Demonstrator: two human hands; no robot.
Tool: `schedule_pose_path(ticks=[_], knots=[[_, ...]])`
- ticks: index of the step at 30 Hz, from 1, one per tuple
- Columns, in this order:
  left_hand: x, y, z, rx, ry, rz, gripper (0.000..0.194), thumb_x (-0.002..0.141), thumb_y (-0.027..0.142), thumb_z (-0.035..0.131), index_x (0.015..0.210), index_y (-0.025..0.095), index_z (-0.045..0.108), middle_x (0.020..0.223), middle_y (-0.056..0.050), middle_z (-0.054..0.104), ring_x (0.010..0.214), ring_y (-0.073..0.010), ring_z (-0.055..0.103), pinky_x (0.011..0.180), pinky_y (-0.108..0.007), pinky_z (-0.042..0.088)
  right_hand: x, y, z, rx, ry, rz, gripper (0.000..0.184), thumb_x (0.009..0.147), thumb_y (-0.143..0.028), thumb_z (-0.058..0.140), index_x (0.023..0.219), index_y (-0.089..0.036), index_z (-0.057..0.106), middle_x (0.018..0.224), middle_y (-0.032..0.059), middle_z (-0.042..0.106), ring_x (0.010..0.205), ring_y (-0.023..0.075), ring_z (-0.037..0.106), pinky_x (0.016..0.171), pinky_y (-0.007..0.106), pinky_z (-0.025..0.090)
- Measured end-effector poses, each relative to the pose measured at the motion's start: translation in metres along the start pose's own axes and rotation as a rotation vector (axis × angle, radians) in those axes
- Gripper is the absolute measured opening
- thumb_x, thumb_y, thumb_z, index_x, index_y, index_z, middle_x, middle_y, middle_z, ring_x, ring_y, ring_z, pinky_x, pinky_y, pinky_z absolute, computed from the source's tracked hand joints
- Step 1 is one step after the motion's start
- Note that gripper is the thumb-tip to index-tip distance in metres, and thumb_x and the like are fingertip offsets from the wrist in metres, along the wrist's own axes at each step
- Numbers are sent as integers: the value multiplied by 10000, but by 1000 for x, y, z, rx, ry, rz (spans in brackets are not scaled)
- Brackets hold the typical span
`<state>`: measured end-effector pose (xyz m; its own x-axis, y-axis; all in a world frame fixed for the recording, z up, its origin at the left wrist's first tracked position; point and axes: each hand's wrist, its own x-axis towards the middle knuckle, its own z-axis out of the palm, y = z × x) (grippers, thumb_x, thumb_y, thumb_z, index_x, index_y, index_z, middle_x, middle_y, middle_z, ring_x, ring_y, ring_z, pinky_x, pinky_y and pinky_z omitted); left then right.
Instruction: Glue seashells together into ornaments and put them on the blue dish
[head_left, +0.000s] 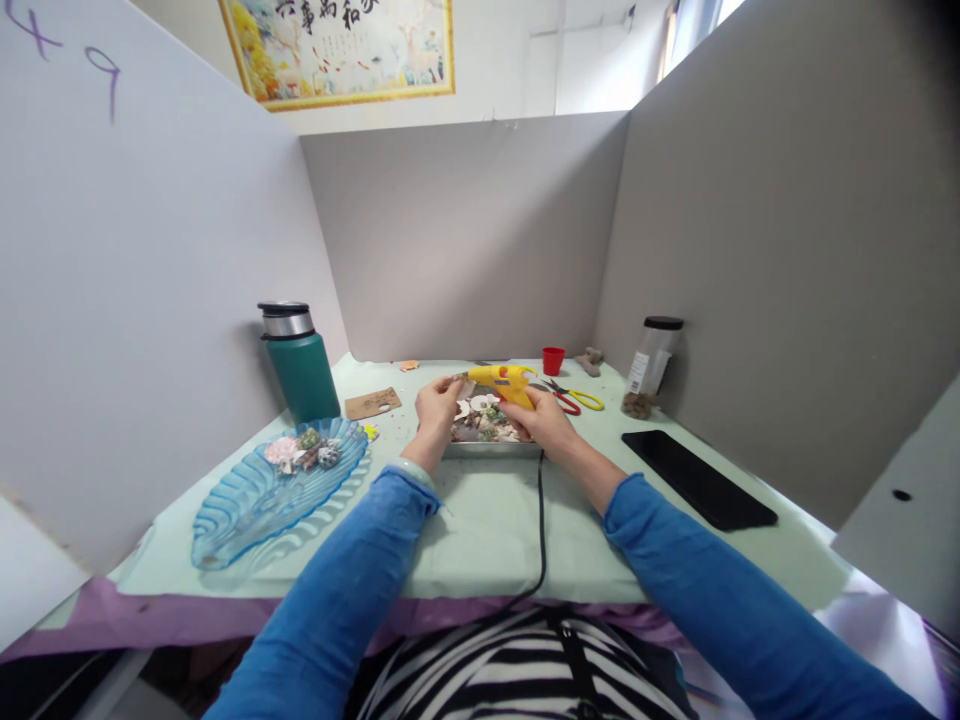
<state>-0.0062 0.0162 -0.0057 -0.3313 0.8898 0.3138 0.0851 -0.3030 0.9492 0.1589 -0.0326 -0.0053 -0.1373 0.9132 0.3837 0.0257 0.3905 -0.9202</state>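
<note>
My right hand (541, 418) is wrapped round the handle of a yellow glue gun (504, 382), whose nozzle points left. Its black cord (541, 520) runs down the table toward me. My left hand (436, 408) is pinched closed right at the nozzle tip, holding something small I cannot make out. Both hands hover over a metal tray (491, 448) filled with several shells and small pieces.
A blue glass shell-shaped dish (247, 505) with a few shells lies at the left. A green flask (300, 362) stands behind it. A brown card (373, 403), red cup (553, 360), scissors (576, 398), clear jar (651, 368) and black phone (697, 478) lie around. Grey partitions enclose the table.
</note>
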Motion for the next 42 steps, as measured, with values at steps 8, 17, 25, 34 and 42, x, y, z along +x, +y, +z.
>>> schedule_pose_path(ticks=[8,17,25,34,42], knots=[[3,-3,-1,14,33,3,307,707,295,636,968,163,731,799,-35,682,535,-85,517,481,-202,437,0,0,0,-8,6,0,259,688,-377,656,810,-164,573,476,-72,447,393,68,349,399,221,245],[2,-2,-2,26,39,22,330,712,288,631,995,153,733,833,-55,699,579,-98,541,494,-195,435,-1,-1,0,-24,1,-5,272,689,-387,657,816,-160,577,472,-72,447,396,70,350,405,224,243],[3,-4,-1,14,35,23,321,709,280,627,985,157,737,836,-52,704,579,-98,542,491,-193,433,-2,-3,1,-21,-18,-6,264,695,-374,654,828,-157,584,462,-75,439,394,73,350,411,229,244],[1,-1,-1,-14,7,-4,330,708,290,624,983,143,732,792,-45,687,523,-81,497,464,-192,421,-2,-3,0,-7,-16,-15,266,702,-373,660,837,-156,584,469,-70,452,394,73,350,409,231,244],[-1,1,0,-23,-13,-7,323,717,289,634,973,114,722,757,-44,670,468,-67,457,428,-195,380,-1,-2,-1,-18,-28,-27,280,722,-368,643,890,-147,606,475,-69,454,394,77,354,408,232,250]])
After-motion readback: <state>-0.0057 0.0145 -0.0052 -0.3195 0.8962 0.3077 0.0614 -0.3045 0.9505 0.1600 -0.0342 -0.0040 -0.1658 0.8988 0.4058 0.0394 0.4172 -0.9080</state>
